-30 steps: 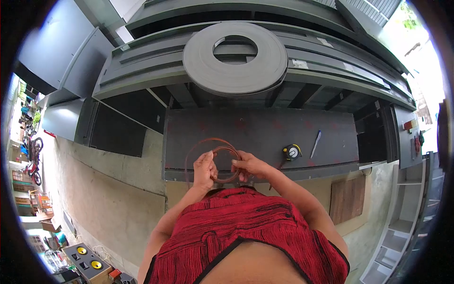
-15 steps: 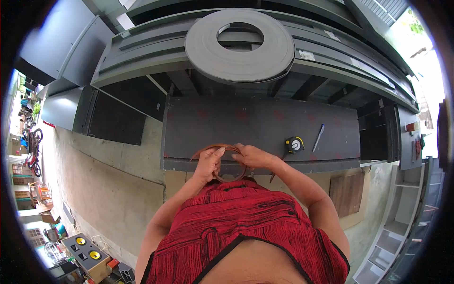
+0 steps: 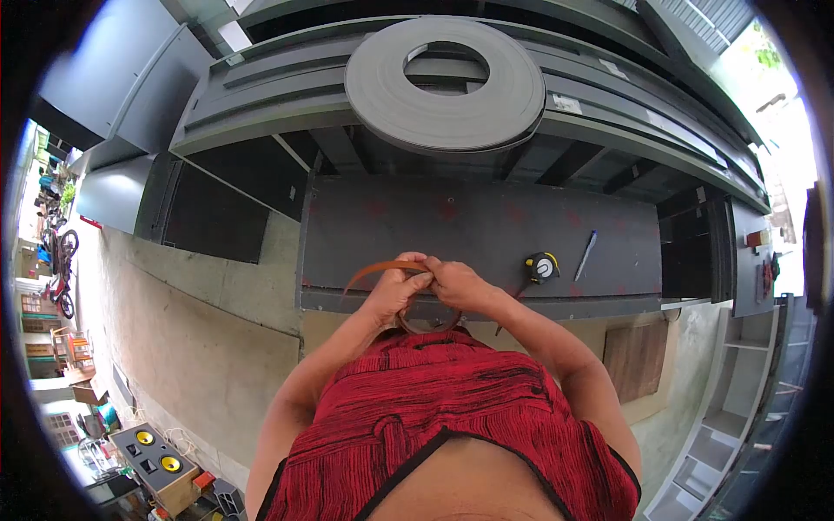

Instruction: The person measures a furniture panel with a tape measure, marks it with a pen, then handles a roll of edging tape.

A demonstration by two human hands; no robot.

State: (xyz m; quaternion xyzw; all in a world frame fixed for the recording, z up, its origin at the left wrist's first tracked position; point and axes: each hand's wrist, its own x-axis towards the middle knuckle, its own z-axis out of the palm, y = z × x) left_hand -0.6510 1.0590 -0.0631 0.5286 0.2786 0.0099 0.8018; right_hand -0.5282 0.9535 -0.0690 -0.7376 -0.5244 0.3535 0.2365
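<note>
A flat brown strip (image 3: 375,268), bent into a loose coil, is held just in front of my body at the front edge of the dark grey panel (image 3: 391,226). My left hand (image 3: 398,293) grips it with closed fingers, and a free end curves out to the left. Close beside it, my right hand (image 3: 456,285) is closed on the same strip, its fingertips meeting those of my left. The lower part of the loop hangs below both hands, against the red shirt. To the right on the panel lie a black and yellow tape measure (image 3: 542,267) and a blue and white pen (image 3: 585,254).
A big grey roll of banding (image 3: 373,95) rests on the grey cabinet frame (image 3: 287,74) behind the panel. A wooden board (image 3: 632,359) is at lower right, near white shelves (image 3: 725,408). A speaker box (image 3: 156,460) stands at lower left.
My hands have come together on the strip, with my right hand now higher and closer to the left. More of the free end sticks out to the left.
</note>
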